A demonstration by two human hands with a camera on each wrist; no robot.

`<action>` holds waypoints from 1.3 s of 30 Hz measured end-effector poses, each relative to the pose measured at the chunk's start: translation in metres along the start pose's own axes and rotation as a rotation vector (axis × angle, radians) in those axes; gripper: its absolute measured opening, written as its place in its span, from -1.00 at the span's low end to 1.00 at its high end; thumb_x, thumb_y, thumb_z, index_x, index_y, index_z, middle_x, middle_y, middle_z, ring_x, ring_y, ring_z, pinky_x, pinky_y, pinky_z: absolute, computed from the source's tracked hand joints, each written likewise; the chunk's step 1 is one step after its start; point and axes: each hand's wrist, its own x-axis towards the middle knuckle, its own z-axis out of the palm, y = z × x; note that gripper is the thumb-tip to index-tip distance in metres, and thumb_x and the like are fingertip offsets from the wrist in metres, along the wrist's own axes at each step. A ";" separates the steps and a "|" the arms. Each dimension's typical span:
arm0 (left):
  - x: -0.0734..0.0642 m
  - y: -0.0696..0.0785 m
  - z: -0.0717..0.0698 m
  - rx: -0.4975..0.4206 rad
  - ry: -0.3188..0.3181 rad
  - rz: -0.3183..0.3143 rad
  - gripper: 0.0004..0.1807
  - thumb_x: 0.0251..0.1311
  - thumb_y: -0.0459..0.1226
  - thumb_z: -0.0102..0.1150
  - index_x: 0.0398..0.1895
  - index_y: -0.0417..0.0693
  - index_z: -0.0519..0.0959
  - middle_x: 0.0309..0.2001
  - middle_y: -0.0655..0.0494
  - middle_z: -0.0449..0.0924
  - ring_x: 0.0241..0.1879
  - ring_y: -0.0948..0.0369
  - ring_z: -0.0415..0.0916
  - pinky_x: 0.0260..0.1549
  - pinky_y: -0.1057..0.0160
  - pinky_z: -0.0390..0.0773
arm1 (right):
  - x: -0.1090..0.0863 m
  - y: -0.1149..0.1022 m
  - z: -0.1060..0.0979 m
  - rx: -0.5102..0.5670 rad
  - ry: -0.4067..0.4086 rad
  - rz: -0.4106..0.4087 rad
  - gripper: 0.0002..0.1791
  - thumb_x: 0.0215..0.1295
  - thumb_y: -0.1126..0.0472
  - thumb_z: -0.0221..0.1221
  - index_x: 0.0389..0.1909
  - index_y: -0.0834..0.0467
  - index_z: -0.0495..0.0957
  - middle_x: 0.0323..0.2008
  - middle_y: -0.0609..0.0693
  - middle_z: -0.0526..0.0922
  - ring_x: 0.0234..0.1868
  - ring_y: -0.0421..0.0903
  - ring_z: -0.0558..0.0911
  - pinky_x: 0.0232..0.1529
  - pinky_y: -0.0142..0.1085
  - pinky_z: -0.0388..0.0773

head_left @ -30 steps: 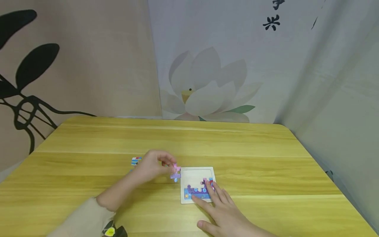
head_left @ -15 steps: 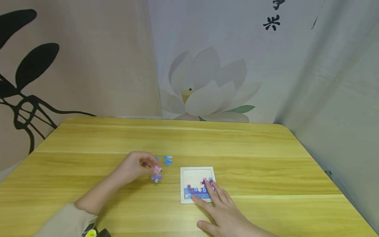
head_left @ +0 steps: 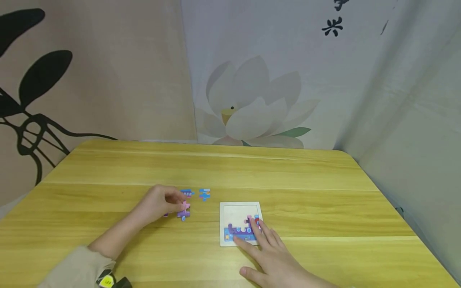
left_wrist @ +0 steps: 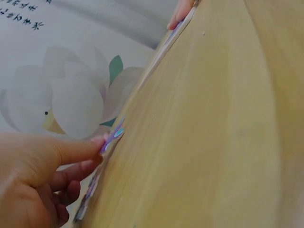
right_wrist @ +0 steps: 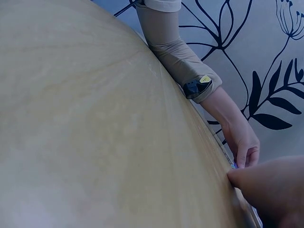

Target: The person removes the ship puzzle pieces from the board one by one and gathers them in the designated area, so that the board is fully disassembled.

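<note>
In the head view my left hand (head_left: pixel 156 204) pinches a pink and purple jigsaw puzzle piece (head_left: pixel 183 214) low over the table, left of a square white puzzle tray (head_left: pixel 221 226). The left wrist view has thumb and forefinger on this puzzle piece (left_wrist: pixel 112 139), close to the tabletop. My right hand (head_left: pixel 270 256) lies with fingers spread over the tray's lower right corner. Joined puzzle pieces (head_left: pixel 237 232) in blue and purple line the tray's bottom and right side, partly covered by those fingers. The tray's upper left shows its bare white base.
Two blue puzzle pieces, one (head_left: pixel 187 193) just beyond the left fingers and another (head_left: pixel 204 194) to its right, lie on the wooden table (head_left: pixel 324 192). A bit of purple piece (head_left: pixel 165 215) peeks out under the left hand. A printed curtain (head_left: pixel 259 80) hangs behind.
My left hand has drawn back leftward from beside the tray, carrying the pink and purple puzzle piece. The blue pieces it covered have come into sight. My right hand stays in place.
</note>
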 end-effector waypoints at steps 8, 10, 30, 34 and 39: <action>0.000 0.000 0.003 0.124 0.025 0.058 -0.82 0.00 -0.38 0.41 -0.26 -0.16 0.72 -0.42 0.20 0.61 -0.44 0.21 0.39 -0.52 0.30 0.45 | 0.000 -0.001 -0.001 0.017 -0.007 0.006 -0.31 0.37 -0.33 -0.14 0.45 -0.16 0.16 0.47 0.26 -0.24 0.44 0.27 -0.21 0.26 0.30 -0.08; -0.001 0.000 0.004 0.165 0.028 0.080 -0.82 0.00 -0.38 0.41 -0.27 -0.16 0.72 -0.44 0.23 0.60 -0.42 0.21 0.38 -0.48 0.30 0.43 | 0.000 -0.001 -0.001 0.021 -0.005 0.006 -0.31 0.37 -0.33 -0.14 0.45 -0.16 0.16 0.47 0.25 -0.23 0.44 0.27 -0.20 0.25 0.30 -0.08; -0.003 0.008 0.005 0.326 0.061 0.142 -0.88 -0.03 -0.28 0.45 -0.38 -0.06 0.74 -0.42 0.25 0.65 -0.40 0.21 0.32 -0.44 0.24 0.34 | 0.001 0.002 0.002 0.022 0.001 -0.004 -0.32 0.39 -0.30 -0.12 0.46 -0.13 0.15 0.47 0.25 -0.23 0.43 0.27 -0.22 0.22 0.35 -0.10; -0.003 0.007 0.005 0.328 0.058 0.149 -0.88 -0.03 -0.28 0.45 -0.38 -0.06 0.75 -0.41 0.25 0.66 -0.40 0.22 0.32 -0.43 0.22 0.32 | 0.000 0.002 0.001 0.023 0.002 -0.019 -0.32 0.41 -0.27 -0.12 0.46 -0.10 0.13 0.47 0.23 -0.20 0.43 0.26 -0.22 0.20 0.39 -0.11; -0.003 0.007 0.004 0.329 0.059 0.154 -0.88 -0.03 -0.26 0.45 -0.38 -0.05 0.75 -0.41 0.26 0.66 -0.39 0.22 0.32 -0.44 0.23 0.32 | 0.000 0.002 0.001 0.014 0.001 -0.030 -0.32 0.42 -0.24 -0.12 0.47 -0.07 0.11 0.47 0.22 -0.19 0.43 0.26 -0.22 0.19 0.39 -0.12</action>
